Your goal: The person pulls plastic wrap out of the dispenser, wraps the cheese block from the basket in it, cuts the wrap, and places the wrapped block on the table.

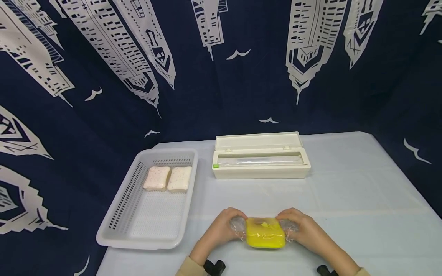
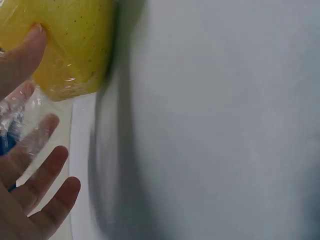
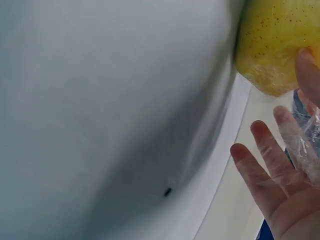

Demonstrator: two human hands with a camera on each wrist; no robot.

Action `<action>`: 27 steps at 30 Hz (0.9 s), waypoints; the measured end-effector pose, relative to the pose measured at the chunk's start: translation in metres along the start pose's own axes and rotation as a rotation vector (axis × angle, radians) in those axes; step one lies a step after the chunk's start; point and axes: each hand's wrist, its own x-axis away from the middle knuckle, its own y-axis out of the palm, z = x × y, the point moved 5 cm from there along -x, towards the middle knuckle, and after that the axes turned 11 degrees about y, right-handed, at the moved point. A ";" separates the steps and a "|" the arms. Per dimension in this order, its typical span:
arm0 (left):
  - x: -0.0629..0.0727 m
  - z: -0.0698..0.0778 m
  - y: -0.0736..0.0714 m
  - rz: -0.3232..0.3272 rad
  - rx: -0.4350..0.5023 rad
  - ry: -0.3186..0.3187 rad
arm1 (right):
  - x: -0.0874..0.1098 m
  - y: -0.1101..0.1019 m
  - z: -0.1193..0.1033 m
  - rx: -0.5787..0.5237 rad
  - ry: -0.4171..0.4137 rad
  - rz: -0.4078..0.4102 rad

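Both hands hold a yellow, brown-speckled block with rounded edges, wrapped in clear cling film, close over the table's front part. At its left end, my left hand pinches it, the thumb pressed to the side. My right hand grips the opposite end likewise, its thumb against the block. Loose film bunches out at both ends, as with the crumpled film by the left fingers. In both wrist views the lower fingers stand apart from the block, partly behind film.
A white perforated basket stands at left, holding two pale pink speckled blocks side by side. Behind the hands lies a cream cling film dispenser, lid raised, with a green slider. A dark patterned cloth hangs beyond the white table.
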 end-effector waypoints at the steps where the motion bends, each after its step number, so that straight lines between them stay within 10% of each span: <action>1: 0.001 -0.001 0.002 -0.007 -0.009 -0.002 | 0.001 0.001 -0.001 0.018 -0.002 0.004; 17: -0.028 0.006 0.000 0.227 -0.065 0.123 | -0.011 -0.004 -0.011 0.102 -0.287 0.338; 27: -0.021 -0.014 -0.004 0.159 -0.001 -0.045 | -0.012 -0.010 0.008 0.139 0.063 0.153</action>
